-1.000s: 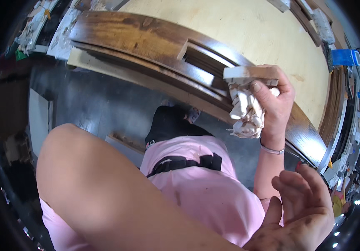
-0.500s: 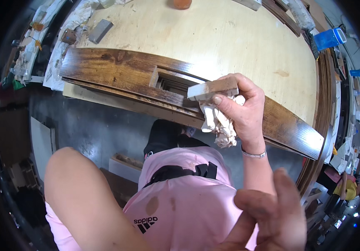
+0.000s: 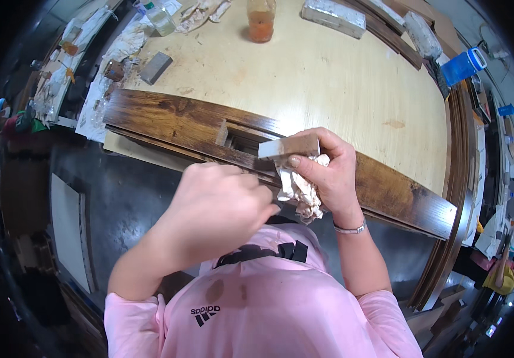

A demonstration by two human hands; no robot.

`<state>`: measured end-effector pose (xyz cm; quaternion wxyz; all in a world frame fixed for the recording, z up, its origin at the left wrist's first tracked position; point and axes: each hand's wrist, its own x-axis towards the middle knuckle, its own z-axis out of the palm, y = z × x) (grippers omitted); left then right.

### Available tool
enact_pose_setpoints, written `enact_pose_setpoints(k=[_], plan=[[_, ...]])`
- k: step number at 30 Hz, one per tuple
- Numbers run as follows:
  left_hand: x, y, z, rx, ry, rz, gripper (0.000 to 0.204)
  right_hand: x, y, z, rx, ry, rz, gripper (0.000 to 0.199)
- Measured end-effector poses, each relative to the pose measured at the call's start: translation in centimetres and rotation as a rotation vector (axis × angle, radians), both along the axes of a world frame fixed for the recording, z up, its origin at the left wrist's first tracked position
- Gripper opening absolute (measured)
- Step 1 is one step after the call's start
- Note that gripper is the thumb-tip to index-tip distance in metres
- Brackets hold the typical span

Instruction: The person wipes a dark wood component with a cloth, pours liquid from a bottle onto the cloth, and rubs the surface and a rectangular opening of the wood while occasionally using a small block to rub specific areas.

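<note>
My right hand (image 3: 334,170) grips a sanding block (image 3: 290,147), pale at one end and brown at the other, together with a crumpled white cloth (image 3: 299,190) hanging below it. Both are held over the near edge of a dark-stained wooden board (image 3: 167,112), beside its rectangular cutout (image 3: 242,136). My left hand (image 3: 224,206) is raised just in front of the board, left of the cloth, with its back showing and fingers curled in. What those fingers hold, if anything, is hidden.
The board lies along the front of a pale worktable (image 3: 340,77). On it stand a bottle of orange liquid (image 3: 261,24), a grey block (image 3: 156,67) and a wrapped bar (image 3: 333,17). A blue container (image 3: 463,67) is at far right, above stacked dark strips (image 3: 457,167). A person (image 3: 499,275) is at the right.
My left hand has swung from close to my head at lower right across to the board, its fingers now curled. The view has shifted. My right hand still holds the block and cloth.
</note>
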<state>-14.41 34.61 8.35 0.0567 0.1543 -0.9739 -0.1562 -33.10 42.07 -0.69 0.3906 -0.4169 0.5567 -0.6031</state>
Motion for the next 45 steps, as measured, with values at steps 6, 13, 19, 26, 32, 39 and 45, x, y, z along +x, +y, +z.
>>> enact_pose_setpoints(k=[6,13,19,26,32,39,45], plan=[[2.5,-0.4,-2.3,0.457,0.493,0.401,0.023,0.5,0.5,0.9,0.001,-0.269,0.144,0.031],[4.5,-0.2,-4.9,1.655,0.466,0.357,0.020,2.7,0.7,2.2,-0.017,-0.221,0.403,0.035],[10.3,-3.5,-6.5,1.480,0.846,0.624,0.023,5.0,-2.1,10.9,0.101,0.858,0.509,0.036],[12.8,-6.7,-6.5,1.394,1.081,0.764,0.024,16.1,-4.8,21.8,-0.087,1.424,1.048,0.035],[14.2,-8.0,-7.2,1.319,1.125,0.786,0.038,17.7,-5.9,19.9,-0.081,1.541,1.002,0.028],[18.0,-9.6,-8.0,1.162,1.279,0.925,0.034,19.5,-7.2,19.5,-0.122,1.609,1.024,0.020],[19.2,-11.0,-8.0,0.748,1.105,1.036,0.032,19.1,-9.5,19.1,-0.227,1.662,0.965,0.016]])
